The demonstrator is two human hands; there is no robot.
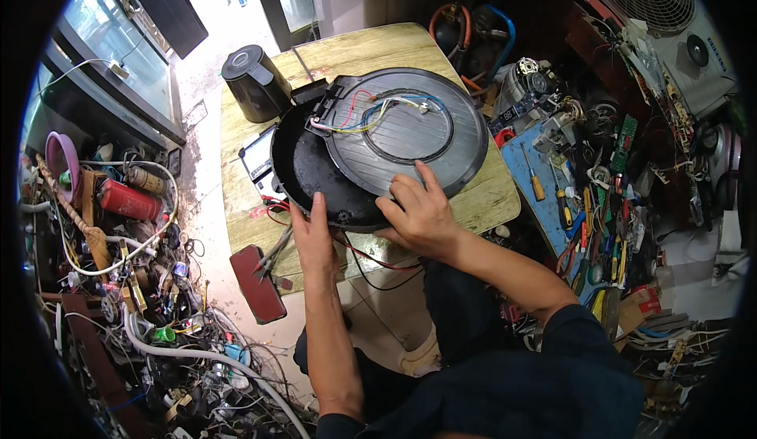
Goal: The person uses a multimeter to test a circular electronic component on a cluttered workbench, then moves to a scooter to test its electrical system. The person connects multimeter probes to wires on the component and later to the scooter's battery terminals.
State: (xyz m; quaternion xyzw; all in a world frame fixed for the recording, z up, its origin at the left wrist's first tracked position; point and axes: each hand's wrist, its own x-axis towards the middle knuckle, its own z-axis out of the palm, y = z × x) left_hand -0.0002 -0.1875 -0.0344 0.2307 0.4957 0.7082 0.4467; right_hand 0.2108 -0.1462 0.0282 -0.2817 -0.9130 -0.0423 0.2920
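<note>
A round black electric griddle lies opened on the table. Its deep black shell [315,172] is on the left, and its round grey metal plate [467,135] overlaps the shell from the right. On the plate are a ring-shaped heating element [410,158] and a bundle of coloured wires [394,102]. My left hand [315,238] grips the shell's near-left rim, thumb up on it. My right hand [422,212] is closed at the near-right rim with bent fingers, one of them reaching onto the plate. Its thumb is partly hidden below the rim.
A black kettle [256,84] stands at the table's far left. Pliers [274,251] and a dark red phone-like slab [257,284] lie at the near-left edge. Screwdrivers [536,180] and other tools crowd a blue board on the right. Cables and scrap heap on the left floor.
</note>
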